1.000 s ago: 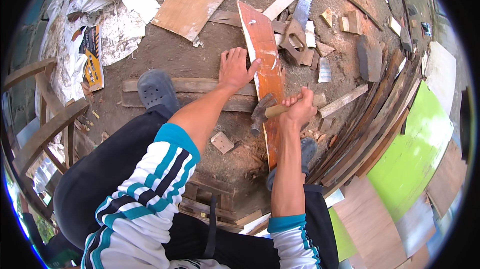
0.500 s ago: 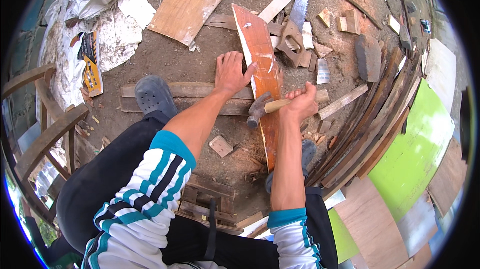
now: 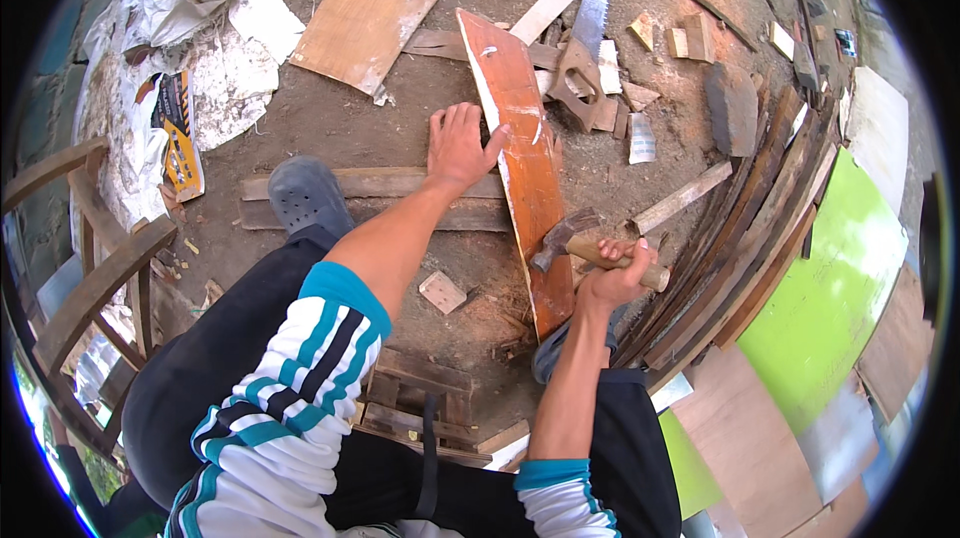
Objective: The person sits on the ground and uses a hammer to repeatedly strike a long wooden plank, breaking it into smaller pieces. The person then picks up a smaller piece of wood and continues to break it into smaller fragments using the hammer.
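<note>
My right hand [image 3: 616,276] is wrapped round the wooden handle of a claw hammer [image 3: 568,241]. The hammer's metal head is over the lower part of a long reddish-brown wooden board [image 3: 522,153]; whether it touches the wood I cannot tell. At the board's left edge, my left hand [image 3: 461,148] has its thumb on the face and its fingers bent down beside it, gripping that edge. The board slants from the far middle down toward my right shoe [image 3: 548,356]. Weathered planks [image 3: 400,183] on the ground pass beneath my left forearm.
A handsaw [image 3: 585,58] lies beyond the board, among wood offcuts [image 3: 697,41]. Long strips of wood [image 3: 745,248] are stacked at right, beside a green panel [image 3: 820,288]. A wooden chair-like frame [image 3: 100,278] stands at left. A plywood sheet [image 3: 375,13] lies at the far side.
My right hand and the hammer have moved toward me and slightly right, nearer the board's lower end. My left hand stays at the board's edge.
</note>
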### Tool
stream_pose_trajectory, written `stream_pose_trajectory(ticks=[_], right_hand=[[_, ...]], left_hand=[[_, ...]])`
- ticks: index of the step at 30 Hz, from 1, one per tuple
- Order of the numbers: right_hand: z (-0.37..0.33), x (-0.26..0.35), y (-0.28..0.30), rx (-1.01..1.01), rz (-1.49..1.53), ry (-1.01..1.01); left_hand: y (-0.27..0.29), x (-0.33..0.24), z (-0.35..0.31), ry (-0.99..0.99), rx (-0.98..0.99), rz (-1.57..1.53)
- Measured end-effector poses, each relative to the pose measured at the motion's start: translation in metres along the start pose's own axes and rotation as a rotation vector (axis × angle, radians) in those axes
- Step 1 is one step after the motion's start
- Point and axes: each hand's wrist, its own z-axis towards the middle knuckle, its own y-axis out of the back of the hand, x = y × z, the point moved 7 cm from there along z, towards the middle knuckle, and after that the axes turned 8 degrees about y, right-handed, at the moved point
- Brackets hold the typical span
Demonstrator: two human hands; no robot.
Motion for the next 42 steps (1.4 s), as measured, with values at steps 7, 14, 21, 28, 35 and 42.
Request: stream_pose_trajectory(ticks=[7, 14, 21, 28, 35, 42], right_hand=[[-0.010, 0.029, -0.009, 0.201, -0.609, -0.269], [-0.044, 0.062, -0.010, 0.513, -0.672, -0.493], [-0.060, 0.034, -0.017, 0.082, -0.126, -0.939], [-0.123, -0.026, 0.019, 0.079, -0.118, -1.241], [-0.080, -0.002, -0.036, 0.662, -0.916, -0.660], [-0.064, -0.012, -0.083, 1.000, -1.301, -0.023]], left_hand=[[-0.001, 0.007, -0.001, 0.010, -0.017, 0.033], [0.001, 0.000, -0.001, -0.008, -0.027, 0.006], [0.001, 0.000, -0.001, -0.006, -0.040, 0.007], [0.004, -0.003, 0.001, 0.013, 0.007, 0.004], [0.004, 0.001, -0.002, 0.010, -0.022, -0.008], [0.004, -0.001, 0.000, 0.045, 0.017, -0.013]])
